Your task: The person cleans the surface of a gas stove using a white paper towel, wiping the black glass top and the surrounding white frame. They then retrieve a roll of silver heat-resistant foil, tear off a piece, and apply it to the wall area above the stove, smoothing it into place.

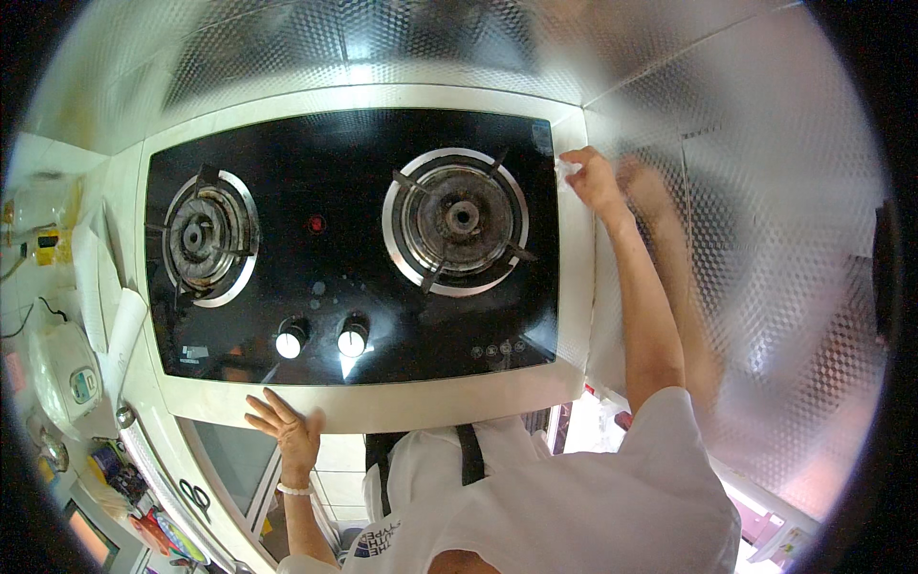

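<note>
Before me a black glass gas hob (323, 179) is set in a pale countertop. It has a left burner (208, 240), a larger right burner (462, 215), and two round knobs (351, 340) near its front edge. At the hob's right edge, my right hand (597, 181) pinches a small white wad (568, 169), maybe tissue or cloth, against the counter strip beside the wall. My left hand (290, 430) rests with fingers spread on the counter's front edge (401, 402), below the left knob, and holds nothing.
Embossed metallic sheeting (774, 287) covers the walls behind and to the right. At left lie a white paper roll (125, 337), a rice cooker (66, 380), a long silvery tube (161, 473) and black-handled scissors (195, 496). A glass-fronted cabinet door (237, 459) is below the counter.
</note>
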Available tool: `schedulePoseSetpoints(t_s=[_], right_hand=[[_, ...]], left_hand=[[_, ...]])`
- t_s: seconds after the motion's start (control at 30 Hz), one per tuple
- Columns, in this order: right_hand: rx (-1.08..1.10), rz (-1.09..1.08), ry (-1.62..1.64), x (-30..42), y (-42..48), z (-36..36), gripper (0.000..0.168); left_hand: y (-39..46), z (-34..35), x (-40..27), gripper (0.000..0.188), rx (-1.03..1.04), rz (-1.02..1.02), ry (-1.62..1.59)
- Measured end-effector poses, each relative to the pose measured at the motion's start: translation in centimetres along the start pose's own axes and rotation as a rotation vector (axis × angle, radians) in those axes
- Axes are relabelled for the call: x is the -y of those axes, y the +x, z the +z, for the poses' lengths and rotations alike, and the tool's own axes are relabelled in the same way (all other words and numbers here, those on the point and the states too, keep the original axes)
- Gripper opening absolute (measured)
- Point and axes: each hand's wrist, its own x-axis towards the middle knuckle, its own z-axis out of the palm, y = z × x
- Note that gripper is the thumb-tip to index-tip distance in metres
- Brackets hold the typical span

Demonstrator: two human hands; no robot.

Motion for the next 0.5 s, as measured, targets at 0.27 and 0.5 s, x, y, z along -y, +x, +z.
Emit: schedulePoseSetpoints(t_s=[0.27,0.5], right_hand=[[0.030,-0.035,0.164,-0.6,-0.6,1.2,0.027],[-0.146,-0.055,0.169,-0.5,-1.1,2.3,0.019]], left_hand=[[0.0,0.0,-0.1,0.099,0.025,-0.060,-0.018],[0.0,0.3,-0.1,0.098,-0.012,-0.069,-0.023]])
